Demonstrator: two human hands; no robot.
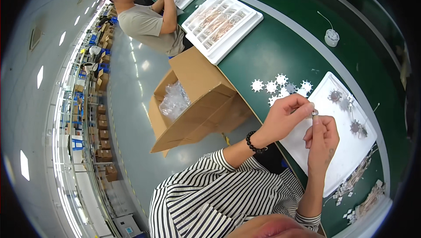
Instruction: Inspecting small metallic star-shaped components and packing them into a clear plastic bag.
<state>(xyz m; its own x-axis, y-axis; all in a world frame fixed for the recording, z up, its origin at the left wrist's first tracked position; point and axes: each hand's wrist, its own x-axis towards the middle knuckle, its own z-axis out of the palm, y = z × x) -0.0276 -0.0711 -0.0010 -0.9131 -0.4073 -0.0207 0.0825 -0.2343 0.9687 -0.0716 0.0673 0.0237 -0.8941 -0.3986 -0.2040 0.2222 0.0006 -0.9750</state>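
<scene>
— Where do the hands sit?
— The left hand [284,117] and right hand [322,139] meet over the near tray [346,150] on the table [280,49].
— And the toothed discs [280,87]?
— Just left of that tray. A compartment tray [221,21] lies farther off; a cardboard box [197,102] stands on the floor left of the table.

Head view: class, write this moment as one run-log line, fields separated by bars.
left hand pinching small part | right hand fingertips on same part | both above white tray | white star-shaped pieces on green table
</scene>
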